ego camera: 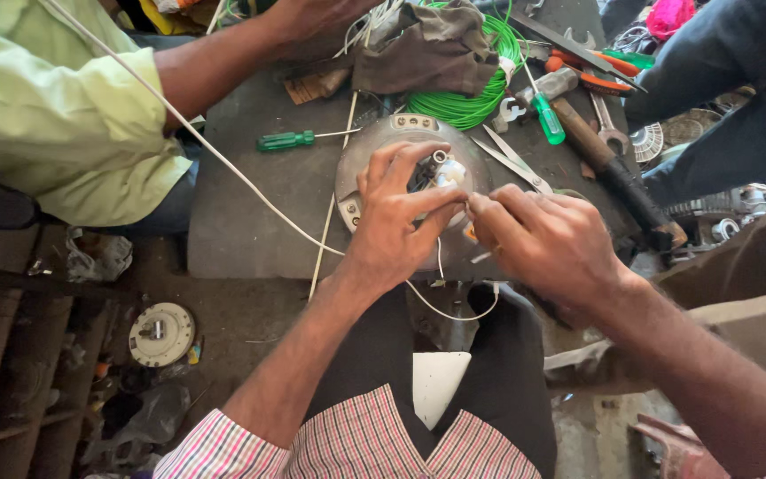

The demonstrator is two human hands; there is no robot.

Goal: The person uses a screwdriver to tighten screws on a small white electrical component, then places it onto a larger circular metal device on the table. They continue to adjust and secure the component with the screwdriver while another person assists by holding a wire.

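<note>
Head view shows the left hand (396,222) and right hand (543,239) meeting over a round grey motor plate (374,146) on the dark bench (250,204). Both hands are pinched shut, fingertips together on thin white wires (441,266) beside a small white part (450,170). Such fine strands could slip or snap if tugged. Farther off lie scissors (516,164), a green screwdriver (285,140) and a green wire coil (476,102).

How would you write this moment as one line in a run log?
left hand: fingers on round metal housing | right hand: pinching white wire | nearby: scissors, green screwdriver, green wire coil
</note>
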